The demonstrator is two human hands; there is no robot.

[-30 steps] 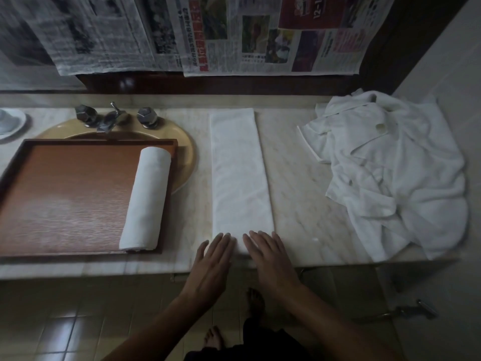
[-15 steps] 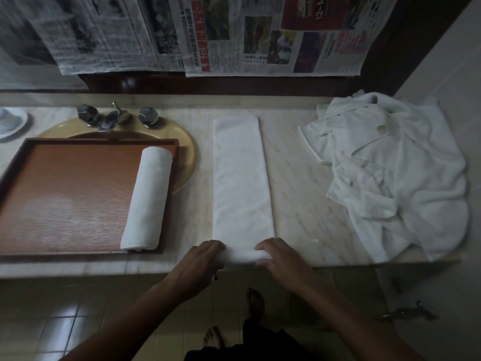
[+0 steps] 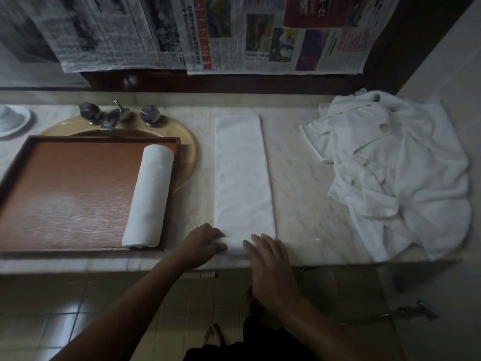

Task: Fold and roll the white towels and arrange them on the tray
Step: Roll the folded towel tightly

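Observation:
A white towel [image 3: 242,173] folded into a long strip lies on the marble counter, running away from me. Its near end is turned up into a small roll. My left hand [image 3: 203,243] grips the left side of that roll with curled fingers. My right hand [image 3: 268,259] rests over the roll's right side, fingers laid fairly flat on it. A finished rolled towel [image 3: 149,196] lies along the right side of the brown wooden tray [image 3: 65,194]. A heap of unfolded white towels [image 3: 398,173] sits at the counter's right end.
The tray lies over a yellowish sink [image 3: 188,149] with a chrome faucet [image 3: 117,117] behind it. A white dish [image 3: 13,121] stands at far left. Newspapers [image 3: 208,32] hang on the wall behind. The counter edge [image 3: 104,264] runs just below my hands.
Both hands went from lying flat on the strip's near end to curling that end upward; a short roll has formed under them.

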